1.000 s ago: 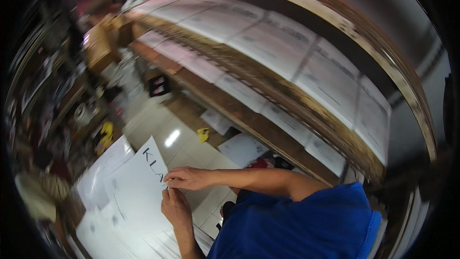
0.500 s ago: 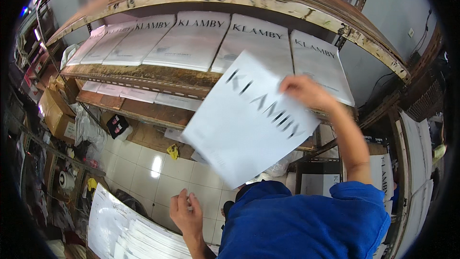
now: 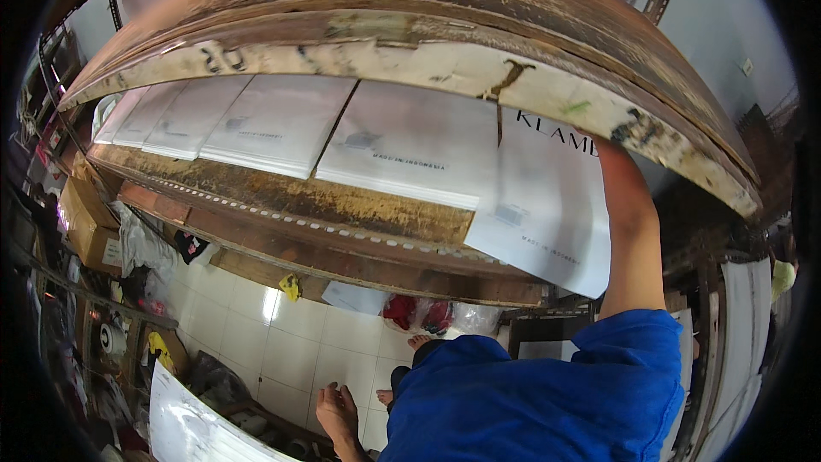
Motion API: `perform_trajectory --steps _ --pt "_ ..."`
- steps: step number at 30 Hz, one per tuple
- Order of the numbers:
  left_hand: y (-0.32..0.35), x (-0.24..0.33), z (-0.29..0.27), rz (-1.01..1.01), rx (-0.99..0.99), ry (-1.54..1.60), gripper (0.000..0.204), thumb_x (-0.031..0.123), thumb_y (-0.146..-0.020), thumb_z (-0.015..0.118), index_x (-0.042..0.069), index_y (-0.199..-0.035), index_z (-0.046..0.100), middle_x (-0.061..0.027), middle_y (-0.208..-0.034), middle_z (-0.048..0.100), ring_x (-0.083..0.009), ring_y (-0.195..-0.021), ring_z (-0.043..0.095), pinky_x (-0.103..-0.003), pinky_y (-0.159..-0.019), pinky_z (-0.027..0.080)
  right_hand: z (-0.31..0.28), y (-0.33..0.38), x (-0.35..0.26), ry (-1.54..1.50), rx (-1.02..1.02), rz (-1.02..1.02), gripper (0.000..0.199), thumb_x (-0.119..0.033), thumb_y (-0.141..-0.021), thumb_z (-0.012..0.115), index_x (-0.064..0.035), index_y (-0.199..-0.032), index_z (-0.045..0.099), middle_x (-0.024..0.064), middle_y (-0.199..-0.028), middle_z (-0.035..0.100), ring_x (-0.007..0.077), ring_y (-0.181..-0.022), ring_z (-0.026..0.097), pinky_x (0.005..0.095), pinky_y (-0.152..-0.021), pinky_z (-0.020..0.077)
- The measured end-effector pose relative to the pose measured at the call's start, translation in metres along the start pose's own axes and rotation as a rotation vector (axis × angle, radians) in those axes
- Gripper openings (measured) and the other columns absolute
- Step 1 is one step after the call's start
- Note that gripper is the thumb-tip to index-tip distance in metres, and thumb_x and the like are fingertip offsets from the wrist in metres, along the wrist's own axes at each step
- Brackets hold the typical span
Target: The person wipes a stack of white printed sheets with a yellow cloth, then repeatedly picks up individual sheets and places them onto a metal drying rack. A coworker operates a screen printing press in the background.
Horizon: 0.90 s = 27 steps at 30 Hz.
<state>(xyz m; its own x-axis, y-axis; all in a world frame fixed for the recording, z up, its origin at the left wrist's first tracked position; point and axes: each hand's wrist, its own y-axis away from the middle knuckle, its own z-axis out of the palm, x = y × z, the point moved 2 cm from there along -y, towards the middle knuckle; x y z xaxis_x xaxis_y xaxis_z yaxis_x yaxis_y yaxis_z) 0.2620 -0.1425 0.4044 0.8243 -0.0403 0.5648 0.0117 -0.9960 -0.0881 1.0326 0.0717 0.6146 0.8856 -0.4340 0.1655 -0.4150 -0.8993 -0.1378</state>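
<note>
My right forearm (image 3: 631, 235) reaches up and in beneath the front edge of the upper shelf. That edge hides my right hand and its fingers. Beside the forearm, a white sheet (image 3: 547, 214) with large black lettering lies at the right end of the row on the middle shelf, its lower edge jutting past the shelf front. Whether my right hand still grips its top corner is hidden. My left hand (image 3: 338, 411) hangs low over the floor, fingers loosely bent and apart, with nothing in it.
Stacks of similar white sheets (image 3: 402, 145) line the middle shelf (image 3: 393, 205). The thick wooden upper shelf (image 3: 342, 38) juts out overhead. A cardboard box (image 3: 88, 218) stands at left, and a white stack (image 3: 201, 428) sits at lower left. Red bundles in plastic (image 3: 419, 312) lie below the shelves.
My right hand has carried the white sheet forward from in front of the shelves onto the middle shelf's right end. The view is closer to the shelves. My left hand remains low and empty.
</note>
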Motion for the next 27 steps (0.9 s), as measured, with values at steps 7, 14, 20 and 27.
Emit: perform_trajectory --steps 7,14,20,27 --pt "-0.001 0.022 0.039 -0.041 -0.053 -0.046 0.014 0.007 -0.081 0.066 -0.002 -0.091 0.064 -0.0168 -0.075 0.062 -0.0318 -0.062 0.063 -0.041 -0.058 0.051 0.042 -0.029 0.044 0.057 0.023 0.116 0.01 -0.009 -0.082 0.052 -0.0036 -0.085 0.06 0.0103 -0.085 0.062 0.0227 -0.082 0.059 0.034 -0.075 0.0463" --pt "-0.023 0.049 0.031 -0.131 -0.03 -0.063 0.017 0.007 -0.082 0.065 -0.003 -0.095 0.065 -0.0174 -0.073 0.06 -0.0318 -0.061 0.061 -0.042 -0.057 0.049 0.061 -0.034 0.073 0.074 0.05 0.174 0.013 -0.013 -0.085 0.051 -0.0018 -0.087 0.059 0.0115 -0.086 0.06 0.0238 -0.083 0.058 0.0348 -0.076 0.0456" --pt "-0.021 0.044 0.044 -0.141 -0.031 -0.021 0.019 0.008 -0.083 0.065 -0.004 -0.097 0.065 -0.0196 -0.079 0.062 -0.0342 -0.064 0.062 -0.042 -0.059 0.049 0.067 -0.036 0.082 0.083 0.068 0.187 0.017 -0.016 -0.088 0.05 -0.0003 -0.089 0.058 0.0125 -0.086 0.059 0.0247 -0.083 0.057 0.0355 -0.076 0.045" --pt "-0.02 0.045 0.04 -0.149 -0.029 -0.055 0.02 0.01 -0.084 0.064 -0.004 -0.098 0.065 -0.0198 -0.081 0.062 -0.0341 -0.064 0.062 -0.042 -0.059 0.05 0.05 -0.038 0.081 0.083 0.12 0.182 0.022 -0.019 -0.092 0.049 0.0015 -0.092 0.057 0.0138 -0.087 0.057 0.0259 -0.084 0.056 0.0364 -0.077 0.0444"
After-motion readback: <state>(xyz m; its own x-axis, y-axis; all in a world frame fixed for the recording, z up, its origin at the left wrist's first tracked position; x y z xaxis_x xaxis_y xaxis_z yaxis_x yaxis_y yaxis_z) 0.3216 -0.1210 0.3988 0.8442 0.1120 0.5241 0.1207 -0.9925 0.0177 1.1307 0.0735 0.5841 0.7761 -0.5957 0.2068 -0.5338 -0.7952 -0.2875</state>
